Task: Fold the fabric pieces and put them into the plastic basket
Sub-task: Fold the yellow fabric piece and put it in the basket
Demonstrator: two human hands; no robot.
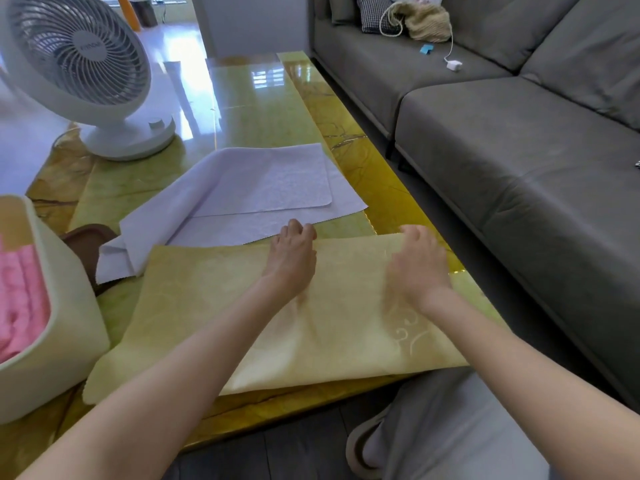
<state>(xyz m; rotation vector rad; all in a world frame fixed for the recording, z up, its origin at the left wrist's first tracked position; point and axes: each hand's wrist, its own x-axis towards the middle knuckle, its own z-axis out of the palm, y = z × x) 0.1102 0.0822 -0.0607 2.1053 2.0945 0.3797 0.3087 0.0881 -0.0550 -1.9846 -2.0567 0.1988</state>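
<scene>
Two hands sit on the far edge of the yellow fabric [311,327], which lies flat on the glossy table [249,109] at 6 o'clock of the view. The left hand [292,261] curls its fingers over that edge and pinches it; the right hand [420,265], blurred, bends its fingers over the same edge toward 3 o'clock. The lilac fabric [242,188] lies partly folded just beyond at 12 o'clock, the plastic basket [69,306] at 9 o'clock holds pink fabric [20,299], a white fan [79,64] stands at 11 o'clock and a grey sofa [519,150] at 2 o'clock.
</scene>
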